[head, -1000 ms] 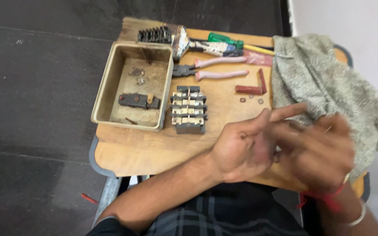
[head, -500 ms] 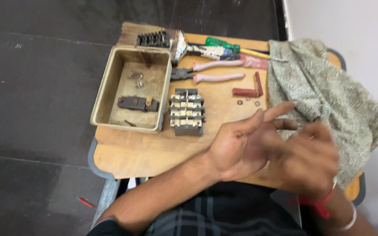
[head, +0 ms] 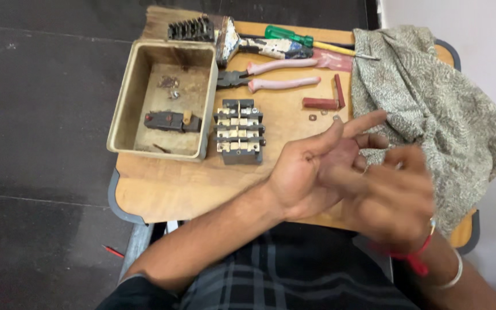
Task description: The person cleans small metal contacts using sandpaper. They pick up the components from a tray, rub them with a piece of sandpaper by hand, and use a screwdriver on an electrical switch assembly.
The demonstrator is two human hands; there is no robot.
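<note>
With my left hand (head: 311,175) spread flat and nothing in it, I rub my blurred right hand (head: 394,198) lightly across its palm, keeping both just below the terminal block (head: 238,132) on the desk (head: 173,186); what the right grips I cannot tell.

Mottled grey-green cloth (head: 431,109), pink-handled pliers (head: 271,74), green screwdriver (head: 291,36), dull tan tray (head: 123,109), red thread at the right wrist (head: 411,255)

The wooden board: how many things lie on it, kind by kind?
Hand tools (pliers, screwdriver, brush): 3
Metal tray: 1
Terminal block: 1
Black comb-like part: 1
Red angled piece: 1
Cloth: 1
Total: 8
</note>
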